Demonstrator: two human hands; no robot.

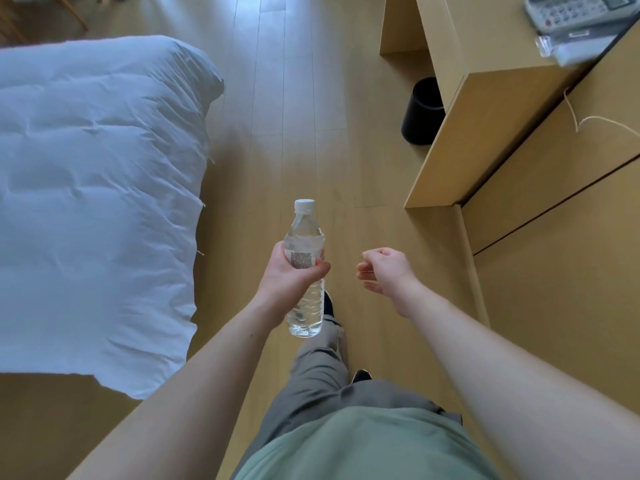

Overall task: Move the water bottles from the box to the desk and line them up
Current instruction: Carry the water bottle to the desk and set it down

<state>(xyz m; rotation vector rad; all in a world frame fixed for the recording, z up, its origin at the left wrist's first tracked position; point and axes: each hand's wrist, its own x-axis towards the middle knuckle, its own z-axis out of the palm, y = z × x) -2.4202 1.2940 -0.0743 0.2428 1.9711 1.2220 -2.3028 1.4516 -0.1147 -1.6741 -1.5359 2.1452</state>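
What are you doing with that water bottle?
A person is standing on the wooden floor between a bed and a desk. Their left hand grips a water bottle around its middle, cap up. The right hand holds nothing, fingers loosely curled. The bottle isn't on the desk yet. A phone sits on the desk, with a black bin beneath it. No box is in view.

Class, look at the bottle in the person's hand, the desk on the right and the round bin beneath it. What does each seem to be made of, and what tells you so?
Water bottle: clear, ribbed, glossy plastic with a white cap; you see through it.
Desk: pale matt wood-look panels, probably laminate or veneer.
Bin: smooth black, plastic or metal; unclear.
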